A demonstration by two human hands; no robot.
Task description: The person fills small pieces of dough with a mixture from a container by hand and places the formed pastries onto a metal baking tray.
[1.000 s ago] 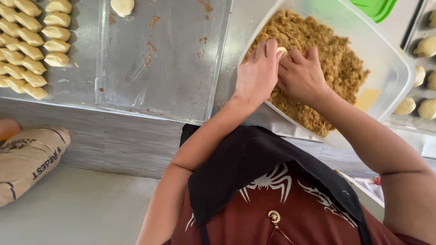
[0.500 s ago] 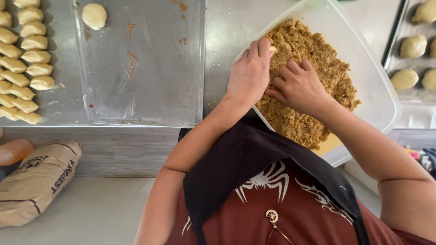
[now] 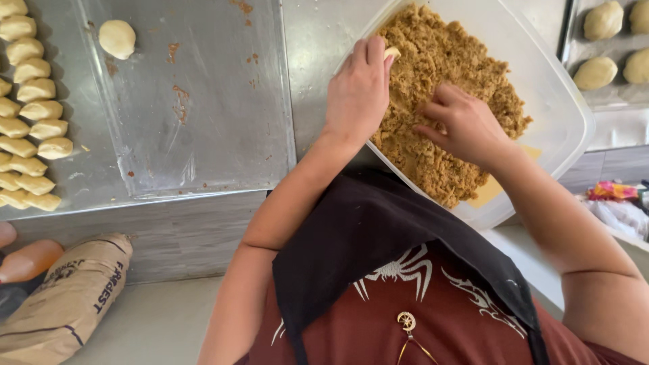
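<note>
A long steel counter point(image 3: 223, 94) is running across the far part of the scene, dusted with a few brown crumbs. On its right, a large clear plastic tub point(image 3: 541, 74) is sitting tilted over the near edge, holding a thick bed of brown crumbly filling point(image 3: 446, 88). Rows of shaped pale dough pieces point(image 3: 30, 115) are lining the far left of the counter, and one round dough ball point(image 3: 117, 38) is lying alone near them. More dough rounds point(image 3: 595, 72) are resting on a tray at the far right. A brown paper sack point(image 3: 64, 304) is lying below at the near left.

The left hand point(image 3: 358, 91) is reaching into the tub's left side, its fingers closed together and pinching a small pale dough piece point(image 3: 392, 52) against the filling. The right hand point(image 3: 466, 125) is pressing into the filling just beside it, fingers curled and bunched together.
</note>
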